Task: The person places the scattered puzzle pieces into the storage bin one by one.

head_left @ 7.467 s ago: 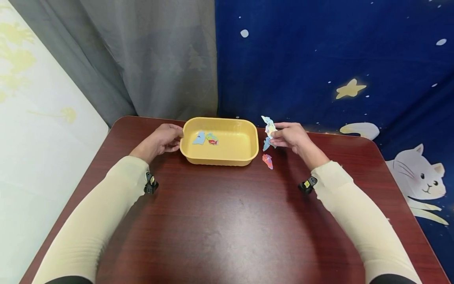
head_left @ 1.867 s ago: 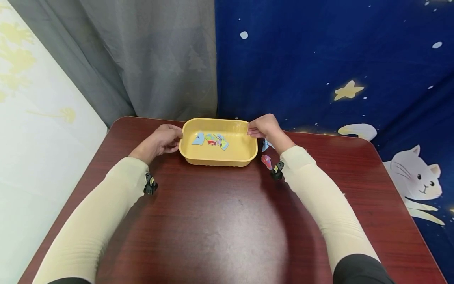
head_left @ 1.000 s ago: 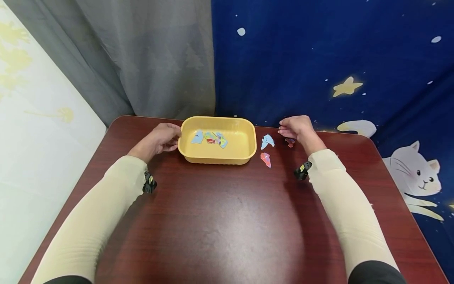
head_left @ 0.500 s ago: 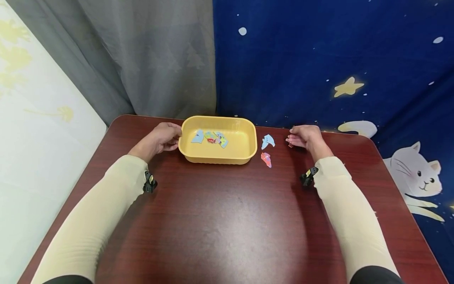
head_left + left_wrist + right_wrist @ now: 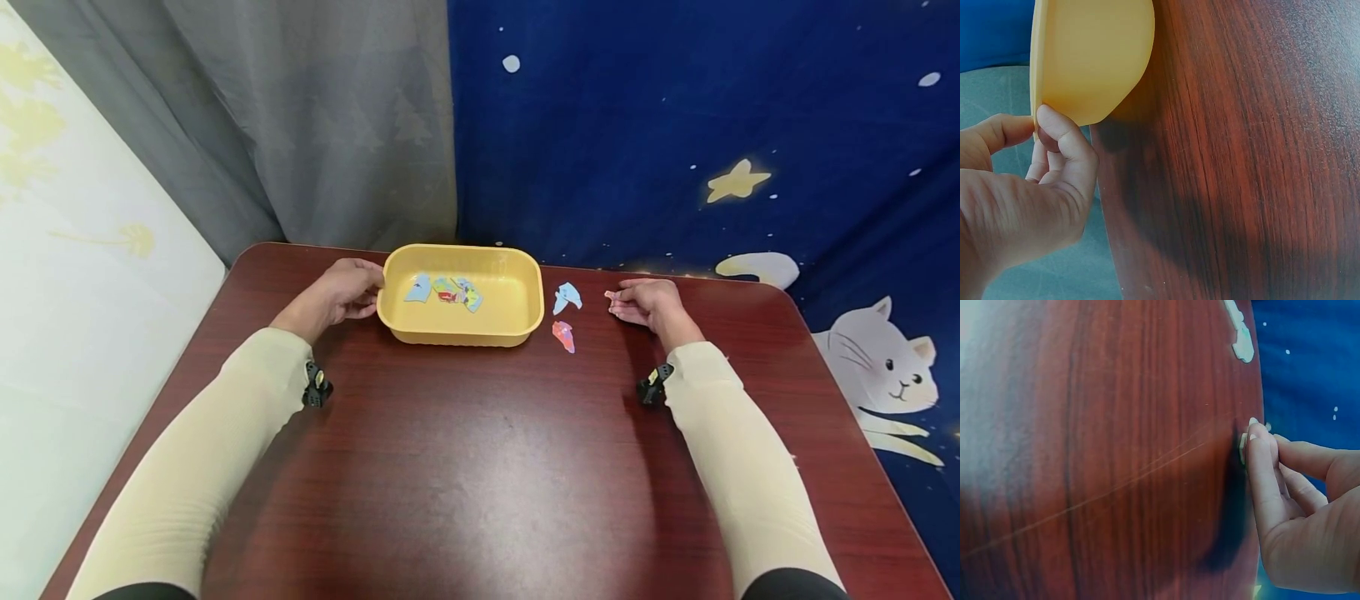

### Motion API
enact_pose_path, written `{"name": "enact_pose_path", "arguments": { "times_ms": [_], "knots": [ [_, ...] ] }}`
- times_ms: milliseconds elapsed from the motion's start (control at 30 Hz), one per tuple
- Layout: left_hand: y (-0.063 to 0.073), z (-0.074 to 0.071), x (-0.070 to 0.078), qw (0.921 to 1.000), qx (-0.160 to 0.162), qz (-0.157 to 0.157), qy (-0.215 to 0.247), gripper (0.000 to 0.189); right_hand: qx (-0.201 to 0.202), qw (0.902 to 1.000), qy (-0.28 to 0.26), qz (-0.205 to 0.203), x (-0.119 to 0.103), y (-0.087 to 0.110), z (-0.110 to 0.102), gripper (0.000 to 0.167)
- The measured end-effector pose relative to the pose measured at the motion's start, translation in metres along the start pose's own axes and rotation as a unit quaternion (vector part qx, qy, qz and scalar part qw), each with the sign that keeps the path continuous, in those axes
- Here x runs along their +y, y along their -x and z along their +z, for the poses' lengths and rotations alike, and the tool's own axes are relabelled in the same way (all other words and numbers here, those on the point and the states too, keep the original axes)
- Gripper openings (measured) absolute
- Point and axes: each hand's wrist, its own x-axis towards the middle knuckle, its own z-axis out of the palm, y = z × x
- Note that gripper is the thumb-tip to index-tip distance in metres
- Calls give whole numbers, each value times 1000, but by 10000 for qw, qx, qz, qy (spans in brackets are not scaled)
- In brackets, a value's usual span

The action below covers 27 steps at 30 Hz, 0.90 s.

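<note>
My left hand pinches the left rim of a yellow plastic basin, its thumb and fingers on either side of the rim in the left wrist view. Inside the basin lie a light-blue puzzle piece and several multicoloured ones bunched beside it. Right of the basin, my right hand pinches a small puzzle piece in its fingertips, mostly hidden by them. Between that hand and the basin lie light-blue pieces and a red-and-purple piece, flat on the table.
The dark red wooden table has rounded back corners. Behind it hang a grey curtain and a blue curtain with stars and a cat. A pale patterned wall stands at the left.
My right hand has brought a pale multicoloured piece into the basin, then moved away to the right and picked up a small dark-red piece from the table. My left hand has stayed at the rim.
</note>
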Motion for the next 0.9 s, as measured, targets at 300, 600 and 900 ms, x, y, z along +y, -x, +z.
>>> {"name": "enact_pose_path", "arguments": {
  "times_ms": [300,600,900],
  "knots": [
    [0,0,-1,10000,-1,27,32,33,174,9992,279,-216,8,2,5,59],
    [0,2,0,10000,26,34,-8,35,549,9953,603,-526,10,-2,10,21],
    [3,2,2,10000,1,25,-58,36,1172,9780,1666,-451,12,-10,14,19]
  ]
}}
